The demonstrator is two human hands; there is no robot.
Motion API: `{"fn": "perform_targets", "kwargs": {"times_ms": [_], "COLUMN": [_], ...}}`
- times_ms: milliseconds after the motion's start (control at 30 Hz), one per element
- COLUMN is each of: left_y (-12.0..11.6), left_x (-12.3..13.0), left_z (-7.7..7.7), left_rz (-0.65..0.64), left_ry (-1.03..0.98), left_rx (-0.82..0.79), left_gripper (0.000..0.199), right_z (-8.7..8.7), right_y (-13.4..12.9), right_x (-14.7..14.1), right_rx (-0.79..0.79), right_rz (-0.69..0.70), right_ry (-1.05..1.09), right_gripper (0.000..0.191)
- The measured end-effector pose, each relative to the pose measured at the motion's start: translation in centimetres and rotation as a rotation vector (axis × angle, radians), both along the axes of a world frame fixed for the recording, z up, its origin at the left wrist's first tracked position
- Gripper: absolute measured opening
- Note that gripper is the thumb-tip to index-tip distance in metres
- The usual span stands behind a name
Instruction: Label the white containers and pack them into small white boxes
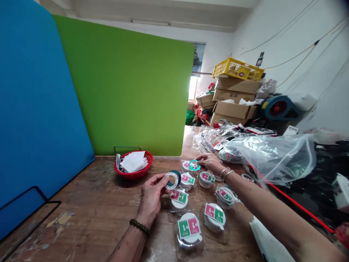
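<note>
My left hand [151, 196] holds a small dark-teal tape roll [172, 179] by its edge, just above the wooden table [89, 203]. My right hand [209, 162] reaches farther out and pinches a thin light-blue ring [194, 165] over a packed roll. Several round tape rolls in clear bags with red-and-green labels [188, 228] lie between and in front of my hands. Two bangles sit on my right wrist, a bead bracelet on my left.
A red basket [133, 171] holding white paper slips stands at the left rear. A large clear plastic bag [272, 154] lies to the right. Blue [32, 109] and green [128, 91] partitions border the table. Cardboard boxes [231, 105] and a yellow crate [237, 69] are stacked behind.
</note>
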State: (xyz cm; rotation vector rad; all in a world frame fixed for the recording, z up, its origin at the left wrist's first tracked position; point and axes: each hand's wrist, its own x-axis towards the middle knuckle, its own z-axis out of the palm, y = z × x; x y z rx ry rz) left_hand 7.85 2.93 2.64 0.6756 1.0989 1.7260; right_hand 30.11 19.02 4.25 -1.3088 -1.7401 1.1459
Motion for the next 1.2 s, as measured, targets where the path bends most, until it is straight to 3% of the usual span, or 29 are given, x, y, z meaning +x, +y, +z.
{"fn": "perform_targets", "kwargs": {"times_ms": [100,200,367,433,600,733,833,967,1100,1200], "left_y": [0.0,0.1,0.0,-0.2,-0.5,-0.5,-0.6,-0.7,-1.0,-1.3], "left_x": [-0.3,-0.3,0.1,0.2,-0.4,-0.8,-0.7,-0.3,0.1,0.3], "left_z": [-0.3,-0.5,-0.9,-0.8,-0.5,-0.4,-0.5,-0.5,0.0,0.3], "left_rz": [0.013,0.016,-0.028,-0.049,-0.003,-0.013,-0.024,-0.031,-0.063,-0.137], "left_ry": [0.004,0.019,0.064,0.047,-0.007,0.003,0.036,0.07,0.077,0.069], "left_rx": [-0.004,-0.005,0.054,0.067,0.05,0.02,0.017,0.038,0.068,0.084], "left_gripper": [0.046,0.046,0.042,0.042,0.046,0.044,0.041,0.038,0.034,0.035], "right_z": [0.0,0.6,2.4,3.1,2.7,0.3,-0.3,1.5,3.5,3.8], "right_y": [0.5,-0.6,-5.2,-6.3,-5.4,-4.5,-4.8,-6.5,-9.2,-10.5], "right_x": [-1.8,-3.0,-5.0,-5.5,-4.3,-3.5,-3.7,-4.7,-5.8,-5.8], "right_rx": [0.028,0.082,0.031,0.039,0.151,0.164,0.224,0.27,0.085,0.031], "right_rz": [-0.001,0.041,0.364,0.431,0.223,0.195,0.182,0.228,0.372,0.358], "right_ry": [-0.05,-0.082,-0.032,-0.01,-0.136,-0.186,-0.202,-0.185,-0.039,-0.008], "right_gripper": [0.02,0.022,0.031,0.026,0.015,0.016,0.014,0.02,0.017,0.009]}}
